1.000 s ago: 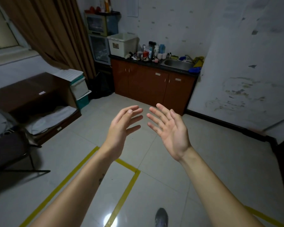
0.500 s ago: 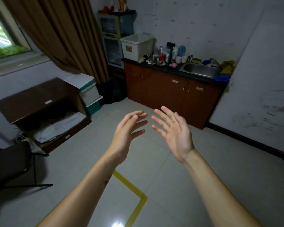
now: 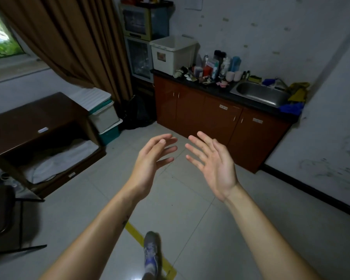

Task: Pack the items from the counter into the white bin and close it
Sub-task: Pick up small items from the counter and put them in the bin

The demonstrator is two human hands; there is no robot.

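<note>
The white bin (image 3: 173, 57) stands open-topped at the left end of the dark counter (image 3: 220, 90), across the room. Beside it lies a clutter of items (image 3: 209, 70): bottles, tubes, small boxes, two pale cups. My left hand (image 3: 150, 162) and my right hand (image 3: 212, 164) are held out in front of me over the floor, palms facing each other, fingers straight and spread. Both hold nothing and are well short of the counter.
A steel sink (image 3: 261, 93) sits at the counter's right end with blue and yellow cloths. A dark wooden desk (image 3: 34, 126) and stacked storage boxes (image 3: 103, 116) stand on the left. A chair (image 3: 4, 215) is near left. My shoe (image 3: 151, 251) steps over yellow floor tape.
I have walked closer to the counter, which now looks larger. My hands keep the same open pose. A foot has come forward into view.
</note>
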